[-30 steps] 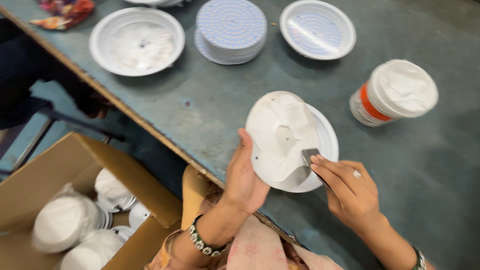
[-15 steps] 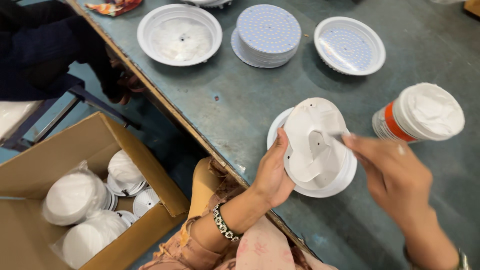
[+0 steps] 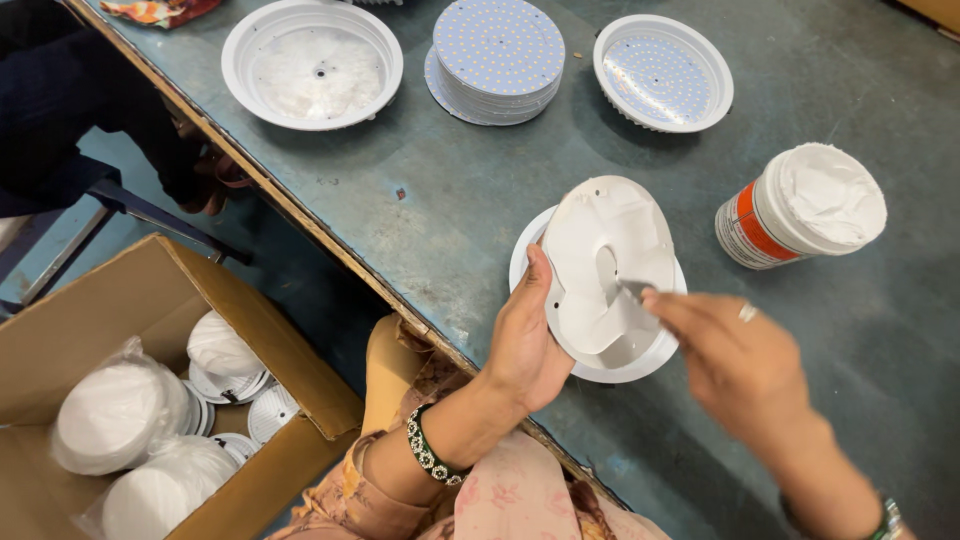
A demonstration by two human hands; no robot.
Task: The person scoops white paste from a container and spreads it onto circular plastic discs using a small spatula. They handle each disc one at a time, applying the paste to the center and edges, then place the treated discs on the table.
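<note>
My left hand grips the left rim of a white round lamp housing, which is tilted up off the grey-green table with its smeared inner plate facing me. My right hand, blurred and wearing a ring, pinches a small flat grey spreader whose tip touches the middle of that plate. An open tub of white paste with an orange band stands just to the right of the housing.
At the far side stand an empty white housing, a stack of LED discs and a housing with an LED board inside. A cardboard box of bagged white parts sits on the floor to the left. A person in dark clothing sits at the upper left.
My right hand has moved the spreader back and forth over the housing's plate. My left hand keeps the same hold on the rim.
</note>
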